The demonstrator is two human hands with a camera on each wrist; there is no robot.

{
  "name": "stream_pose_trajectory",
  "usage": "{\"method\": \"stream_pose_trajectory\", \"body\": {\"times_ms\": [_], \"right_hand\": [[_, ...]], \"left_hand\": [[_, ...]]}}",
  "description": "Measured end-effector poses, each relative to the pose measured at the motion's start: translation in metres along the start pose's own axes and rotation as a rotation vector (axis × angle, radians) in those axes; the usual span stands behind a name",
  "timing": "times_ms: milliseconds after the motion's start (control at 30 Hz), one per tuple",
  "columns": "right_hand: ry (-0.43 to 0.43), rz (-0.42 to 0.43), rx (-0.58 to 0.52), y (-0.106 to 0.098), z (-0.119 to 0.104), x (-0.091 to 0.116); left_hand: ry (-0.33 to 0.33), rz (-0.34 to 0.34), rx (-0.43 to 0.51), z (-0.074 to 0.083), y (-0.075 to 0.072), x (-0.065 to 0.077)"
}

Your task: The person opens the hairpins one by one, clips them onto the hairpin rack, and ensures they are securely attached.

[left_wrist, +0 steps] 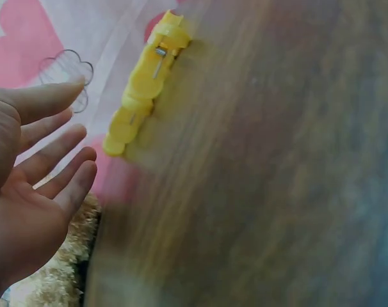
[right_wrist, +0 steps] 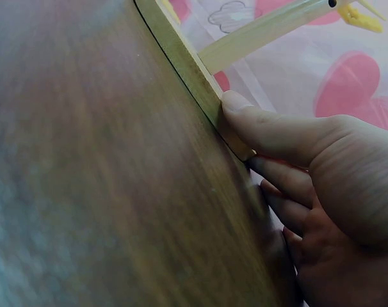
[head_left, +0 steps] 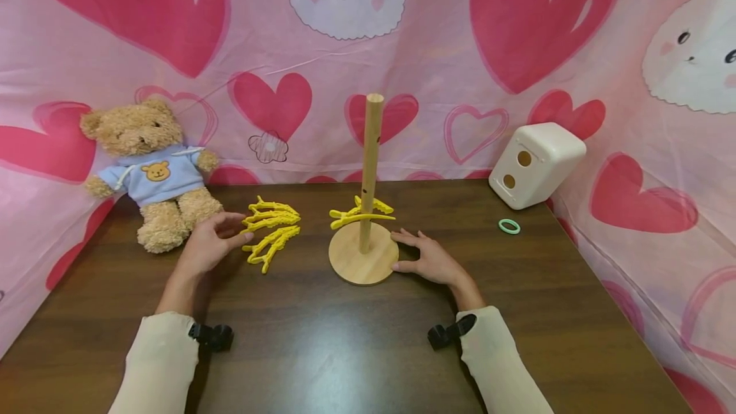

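A wooden stand (head_left: 372,145) rises from a round base (head_left: 347,257) in mid-table. My right hand (head_left: 428,259) holds the base's right edge; in the right wrist view the thumb (right_wrist: 264,128) lies against the rim, with the fingers partly hidden behind. Several yellow spring clips (head_left: 270,217) lie fanned out left of the stand. Beside them is my left hand (head_left: 215,243), thumb and fingers spread apart and nothing between them. The left wrist view has the yellow clips (left_wrist: 146,80) edge-on, past the fingertips, with small metal springs showing. More yellow clips (head_left: 345,217) appear around the pole's lower part.
A teddy bear (head_left: 158,168) in a blue top sits at the back left, close behind my left hand. Toward the back right stands a white box (head_left: 537,165) with two round holes, a green ring (head_left: 508,221) in front of it. A pink heart-patterned cloth (head_left: 437,37) hangs behind the table.
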State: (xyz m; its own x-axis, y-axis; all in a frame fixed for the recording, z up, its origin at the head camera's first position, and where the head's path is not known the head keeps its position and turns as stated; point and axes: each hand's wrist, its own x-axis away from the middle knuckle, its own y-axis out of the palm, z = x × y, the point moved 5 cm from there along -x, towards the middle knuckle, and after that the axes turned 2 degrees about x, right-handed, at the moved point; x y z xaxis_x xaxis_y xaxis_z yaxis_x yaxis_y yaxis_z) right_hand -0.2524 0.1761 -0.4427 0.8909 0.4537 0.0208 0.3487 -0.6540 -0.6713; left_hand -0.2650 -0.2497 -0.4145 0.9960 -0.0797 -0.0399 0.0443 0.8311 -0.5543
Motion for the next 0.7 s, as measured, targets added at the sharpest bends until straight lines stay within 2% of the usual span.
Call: {"method": "stream_pose_trajectory", "body": {"times_ms": [233, 467, 700], "right_hand": [[0.006, 0.0, -0.002, 0.001, 0.0, 0.0], [0.001, 0.0, 0.002, 0.001, 0.0, 0.0], [-0.009, -0.005, 0.007, 0.0, 0.0, -0.001]], "left_hand": [[-0.021, -0.011, -0.022, -0.008, 0.005, -0.005], [-0.058, 0.012, -0.022, -0.013, 0.005, -0.011], [-0.104, -0.018, -0.028, -0.018, 0.006, -0.015]]}}
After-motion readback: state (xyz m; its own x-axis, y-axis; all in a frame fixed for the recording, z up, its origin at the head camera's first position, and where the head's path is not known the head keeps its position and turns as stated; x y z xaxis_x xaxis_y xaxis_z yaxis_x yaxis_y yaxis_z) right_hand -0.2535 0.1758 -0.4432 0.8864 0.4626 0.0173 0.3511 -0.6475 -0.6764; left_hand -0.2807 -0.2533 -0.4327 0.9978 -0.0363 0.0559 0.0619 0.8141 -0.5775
